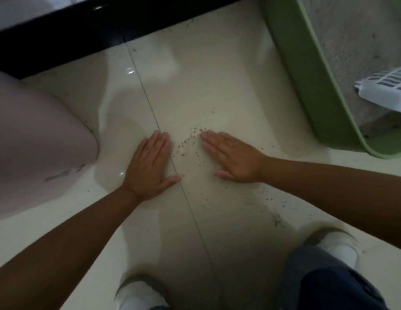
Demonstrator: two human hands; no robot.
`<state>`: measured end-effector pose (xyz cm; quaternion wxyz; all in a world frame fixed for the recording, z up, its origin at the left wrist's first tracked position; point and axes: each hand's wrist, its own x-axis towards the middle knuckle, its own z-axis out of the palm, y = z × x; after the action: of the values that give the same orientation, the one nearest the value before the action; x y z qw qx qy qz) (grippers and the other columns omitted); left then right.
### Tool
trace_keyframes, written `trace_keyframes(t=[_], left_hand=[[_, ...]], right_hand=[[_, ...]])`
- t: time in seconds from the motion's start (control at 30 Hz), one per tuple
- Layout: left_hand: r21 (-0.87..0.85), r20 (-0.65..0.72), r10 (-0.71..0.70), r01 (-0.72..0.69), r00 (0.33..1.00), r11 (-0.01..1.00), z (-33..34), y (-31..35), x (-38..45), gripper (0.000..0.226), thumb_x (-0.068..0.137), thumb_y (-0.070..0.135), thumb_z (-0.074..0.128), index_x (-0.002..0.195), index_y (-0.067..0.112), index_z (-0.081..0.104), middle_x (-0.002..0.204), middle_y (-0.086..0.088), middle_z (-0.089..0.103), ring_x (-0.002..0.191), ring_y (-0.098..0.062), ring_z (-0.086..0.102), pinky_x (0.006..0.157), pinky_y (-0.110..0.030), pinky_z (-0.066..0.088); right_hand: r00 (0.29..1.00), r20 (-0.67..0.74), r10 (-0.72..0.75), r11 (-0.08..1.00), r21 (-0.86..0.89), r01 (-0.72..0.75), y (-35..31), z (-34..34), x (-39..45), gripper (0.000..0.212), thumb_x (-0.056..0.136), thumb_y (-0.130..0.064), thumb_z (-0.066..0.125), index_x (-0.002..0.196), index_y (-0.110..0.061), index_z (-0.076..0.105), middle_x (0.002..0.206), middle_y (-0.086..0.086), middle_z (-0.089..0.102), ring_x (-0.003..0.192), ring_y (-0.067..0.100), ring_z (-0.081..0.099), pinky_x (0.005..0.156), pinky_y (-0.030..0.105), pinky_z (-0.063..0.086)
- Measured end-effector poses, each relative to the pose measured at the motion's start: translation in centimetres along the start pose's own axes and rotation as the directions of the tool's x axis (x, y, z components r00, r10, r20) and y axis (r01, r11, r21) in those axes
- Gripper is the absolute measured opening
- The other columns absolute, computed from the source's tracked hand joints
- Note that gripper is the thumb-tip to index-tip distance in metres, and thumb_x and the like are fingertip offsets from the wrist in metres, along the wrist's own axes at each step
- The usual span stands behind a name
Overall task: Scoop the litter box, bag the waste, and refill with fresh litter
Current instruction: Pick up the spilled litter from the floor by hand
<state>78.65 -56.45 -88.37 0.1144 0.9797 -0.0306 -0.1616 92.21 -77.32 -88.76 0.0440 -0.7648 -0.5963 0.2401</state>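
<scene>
Spilled litter grains (pixel 190 142) lie scattered on the cream floor tiles between my hands. My left hand (pixel 150 164) rests flat on the tile with fingers straight, left of the grains. My right hand (pixel 230 157) lies flat too, fingers pointing up-left, on the grains' right side. Both hands hold nothing. The green litter box (pixel 307 70) stands at the upper right, filled with grey litter (pixel 356 41). A white slotted scoop (pixel 387 88) lies on the litter inside the box, partly cut off by the frame edge.
A pale pink rounded container (pixel 31 142) stands at the left. A black baseboard (pixel 83 32) runs along the top. My two white shoes (pixel 141 294) (pixel 338 245) are at the bottom. More grains (pixel 271 204) trail toward the lower right.
</scene>
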Motion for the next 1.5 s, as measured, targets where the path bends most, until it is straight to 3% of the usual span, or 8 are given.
trace_keyframes(t=[0.23,0.43,0.67,0.77,0.87,0.97,1.17,1.5], left_hand=[[0.046,0.003,-0.122,0.122,0.992,0.991,0.8,2.2,1.5,0.101,0.086,0.07,0.0,0.134,-0.011,0.037,0.138,-0.03,0.042,0.133,-0.04,0.034,0.113,-0.026,-0.007],[0.033,0.04,-0.068,0.067,0.997,0.997,-0.3,5.2,6.9,0.114,0.06,0.074,-0.014,0.147,0.001,-0.006,0.156,-0.016,-0.01,0.145,-0.024,-0.011,0.111,-0.027,-0.018],[0.075,0.089,0.296,-0.303,0.951,0.95,0.1,8.6,9.4,0.121,0.055,0.069,-0.042,0.147,0.001,-0.004,0.156,-0.013,-0.008,0.145,-0.023,-0.008,0.106,-0.023,-0.023],[0.083,-0.004,0.444,-0.442,0.896,0.893,0.3,8.3,8.7,0.101,0.086,0.062,-0.017,0.139,-0.008,0.033,0.145,-0.025,0.034,0.137,-0.033,0.031,0.112,-0.026,-0.003],[0.094,-0.071,0.403,-0.397,0.912,0.913,0.5,6.7,7.6,0.081,0.097,0.052,0.007,0.126,-0.013,0.045,0.129,-0.031,0.051,0.126,-0.038,0.039,0.108,-0.034,0.016],[0.024,-0.184,0.277,-0.278,0.943,0.96,0.5,5.0,5.6,0.074,0.097,0.052,0.01,0.128,-0.011,0.033,0.13,-0.035,0.047,0.126,-0.035,0.027,0.113,-0.029,0.007],[0.001,-0.196,0.111,-0.113,0.974,0.994,2.1,2.8,0.8,0.075,0.096,0.055,0.011,0.131,-0.009,0.026,0.131,-0.035,0.046,0.127,-0.036,0.025,0.116,-0.024,-0.002],[-0.001,-0.251,0.02,-0.02,0.968,1.0,2.8,3.1,1.1,0.079,0.094,0.058,0.011,0.132,-0.009,0.027,0.135,-0.034,0.042,0.129,-0.034,0.022,0.114,-0.027,-0.001]], right_hand=[[0.958,-0.134,0.252,0.963,0.129,-0.235,-0.6,0.3,-5.2,0.069,0.096,-0.051,0.005,0.135,0.004,0.021,0.138,0.033,0.039,0.131,0.03,0.02,0.114,0.02,-0.004],[0.767,-0.103,0.634,0.758,0.282,-0.588,2.1,0.0,-11.2,0.094,0.08,-0.067,0.006,0.145,0.001,0.013,0.154,0.017,0.007,0.141,0.019,0.0,0.113,0.024,-0.002],[0.728,-0.097,0.679,0.726,0.237,-0.645,0.4,2.2,-12.7,0.099,0.082,-0.068,-0.01,0.141,0.007,0.018,0.15,0.026,0.014,0.138,0.029,0.008,0.111,0.016,-0.011],[0.673,-0.095,0.734,0.669,0.275,-0.69,-1.6,3.1,-10.5,0.103,0.073,-0.073,-0.016,0.144,0.0,0.0,0.151,0.014,-0.01,0.141,0.026,-0.011,0.102,0.012,-0.031],[0.539,-0.158,0.828,0.56,0.309,-0.769,-3.1,3.3,-7.0,0.105,0.071,-0.071,-0.016,0.146,0.001,0.001,0.155,0.02,-0.006,0.144,0.031,-0.009,0.108,0.023,-0.021],[0.45,-0.158,0.879,0.473,0.41,-0.78,-4.7,3.0,-3.5,0.094,0.072,-0.057,-0.008,0.146,0.0,0.001,0.156,0.018,-0.005,0.145,0.028,-0.008,0.109,0.024,-0.016],[0.552,-0.308,0.775,0.616,0.562,-0.552,-8.1,2.5,0.6,0.086,0.092,-0.056,0.001,0.137,0.011,0.03,0.145,0.03,0.03,0.136,0.033,0.018,0.11,0.011,-0.015],[0.202,-0.136,0.97,0.243,0.597,-0.764,-9.9,5.8,-6.5,0.087,0.077,-0.05,0.0,0.145,0.002,0.01,0.155,0.02,0.002,0.145,0.031,-0.003,0.11,0.023,-0.015]])
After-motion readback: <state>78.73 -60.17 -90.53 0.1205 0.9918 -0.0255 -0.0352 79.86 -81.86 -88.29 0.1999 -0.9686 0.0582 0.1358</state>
